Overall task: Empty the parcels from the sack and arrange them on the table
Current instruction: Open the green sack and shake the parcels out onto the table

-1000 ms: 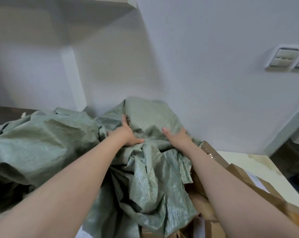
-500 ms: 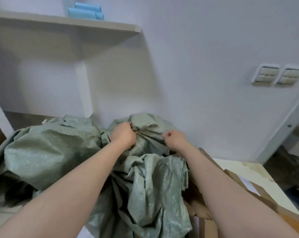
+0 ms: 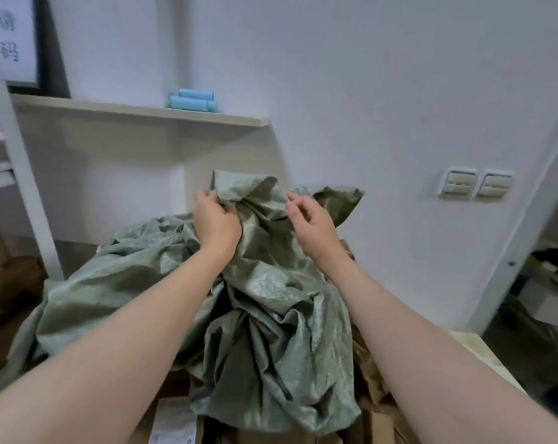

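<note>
Gripping a crumpled green woven sack (image 3: 271, 299) w/ both hands, a person holds its top end bunched up at centre frame. The left hand (image 3: 215, 222), approx 11 o'clock from centre, has fingers curled tight round a fold of fabric. The right hand (image 3: 309, 224), approx 1 o'clock, has curled fingers and thumb pinching the next fold, just beside the left. Sack cloth drapes down toward 6 o'clock and spreads out to 8 o'clock. Can't tell what is inside the sack, as the fabric hides it.

Brown cardboard parcels (image 3: 377, 424) poke out from under the sack's lower edge at 5 to 6 o'clock. 1 at 7 o'clock carries a white label, text too blurred to read. A pale table (image 3: 482, 354) edge shows at 4 o'clock.

Background: a wall shelf (image 3: 143, 112) at 10 o'clock holds blue rolls (image 3: 192, 100), stacked. 2 wall switches (image 3: 474, 185) sit at 2 o'clock. More brown boxes (image 3: 2, 277) stand at 9 o'clock.
</note>
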Demonstrator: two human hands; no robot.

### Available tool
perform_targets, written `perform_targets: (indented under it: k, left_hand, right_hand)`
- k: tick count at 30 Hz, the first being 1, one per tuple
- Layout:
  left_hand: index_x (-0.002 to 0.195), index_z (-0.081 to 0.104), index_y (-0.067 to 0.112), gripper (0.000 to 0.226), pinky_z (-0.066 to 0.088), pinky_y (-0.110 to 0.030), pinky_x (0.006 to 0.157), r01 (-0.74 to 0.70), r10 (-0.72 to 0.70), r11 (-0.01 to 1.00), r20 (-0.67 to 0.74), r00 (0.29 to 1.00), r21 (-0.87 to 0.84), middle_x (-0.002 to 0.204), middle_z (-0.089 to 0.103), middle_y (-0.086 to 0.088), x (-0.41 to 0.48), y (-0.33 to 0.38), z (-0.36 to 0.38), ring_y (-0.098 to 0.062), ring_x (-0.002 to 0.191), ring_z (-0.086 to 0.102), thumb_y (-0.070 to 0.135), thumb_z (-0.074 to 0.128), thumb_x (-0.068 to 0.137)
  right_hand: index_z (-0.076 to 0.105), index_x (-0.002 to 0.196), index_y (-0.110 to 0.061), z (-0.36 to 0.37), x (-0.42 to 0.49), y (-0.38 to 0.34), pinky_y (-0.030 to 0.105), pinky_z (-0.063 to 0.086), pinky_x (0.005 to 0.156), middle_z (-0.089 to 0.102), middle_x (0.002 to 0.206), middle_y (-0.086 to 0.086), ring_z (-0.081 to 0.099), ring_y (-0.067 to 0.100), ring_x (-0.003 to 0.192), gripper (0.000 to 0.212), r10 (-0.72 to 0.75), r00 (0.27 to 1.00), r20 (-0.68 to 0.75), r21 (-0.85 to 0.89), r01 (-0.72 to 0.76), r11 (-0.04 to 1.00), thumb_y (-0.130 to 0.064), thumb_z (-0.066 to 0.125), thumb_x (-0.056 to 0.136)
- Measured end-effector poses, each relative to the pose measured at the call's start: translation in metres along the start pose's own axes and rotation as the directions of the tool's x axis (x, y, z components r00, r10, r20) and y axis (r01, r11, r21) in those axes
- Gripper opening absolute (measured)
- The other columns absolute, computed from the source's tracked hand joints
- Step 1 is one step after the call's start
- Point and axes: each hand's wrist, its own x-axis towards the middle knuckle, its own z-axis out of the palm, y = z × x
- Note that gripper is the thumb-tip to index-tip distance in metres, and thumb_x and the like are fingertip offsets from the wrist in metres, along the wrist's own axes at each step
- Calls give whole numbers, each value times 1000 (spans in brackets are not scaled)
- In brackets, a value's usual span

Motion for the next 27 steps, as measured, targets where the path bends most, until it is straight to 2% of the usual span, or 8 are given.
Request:
perform_targets:
  k: [5,7,9,12,16,21,24,27]
  left_hand:
    - [75,46,5,16,46,-37,82,-238,240,971,-84,967,39,100,44,-13,1,16,-11,-33,97,48,-2,55,87]
    - [73,44,7,20,42,-31,82,-273,285,956,-129,950,103,102,45,-14,-4,23,-14,-31,102,46,0,56,87]
    - [74,44,11,20,38,-30,85,-270,303,942,-165,939,198,104,44,-12,-11,26,-17,-29,105,44,5,56,88]
    - [97,57,19,6,35,-43,103,-159,198,908,-63,978,387,109,42,-6,-17,21,-19,-30,112,42,15,56,92]
    - [150,22,24,85,11,-65,114,-87,-235,681,330,914,727,148,29,-22,-30,17,-19,-41,139,26,58,62,83]
    - [147,-29,35,134,-6,-74,107,-423,-290,548,639,713,721,158,-21,-20,-47,1,-24,-42,146,-15,86,59,60]
    - [143,-33,41,140,-9,-77,104,-596,-382,453,749,542,663,157,-29,-14,-54,-15,-33,-42,144,-23,88,62,52]
    - [141,-37,41,144,-9,-77,103,-656,-475,403,758,447,639,155,-33,-11,-62,-34,-41,-40,143,-25,83,68,52]
  right_hand:
    - [58,95,-25,-14,-12,-20,28,42,92,60,104,-16,56,0,98,17,73,996,47,50,-75,996,-42,58,93]
    - [46,127,-29,-24,-22,-19,36,44,102,56,128,-8,55,8,114,58,183,965,188,9,-188,982,-64,61,82]
    - [13,150,-38,-34,-35,-15,41,30,116,27,157,-2,35,17,140,105,333,860,388,-172,-287,942,-76,67,67]
    - [-19,152,-28,-37,-63,-10,35,18,120,3,164,-1,15,15,148,138,530,621,577,-454,-296,840,-64,79,63]
    - [-32,146,-24,-11,-102,6,39,23,119,12,163,2,22,21,147,146,707,451,545,-675,-264,689,-65,80,62]
    - [-39,142,-23,23,-126,20,42,25,118,9,164,4,24,26,146,147,739,387,551,-731,-203,651,-67,77,63]
    - [-29,149,-19,41,-133,24,44,28,116,14,161,10,24,30,145,145,741,433,513,-790,-100,605,-65,78,63]
    - [36,146,-10,58,-133,30,40,46,101,50,139,14,50,33,127,86,693,542,476,-818,-16,575,-43,76,77]
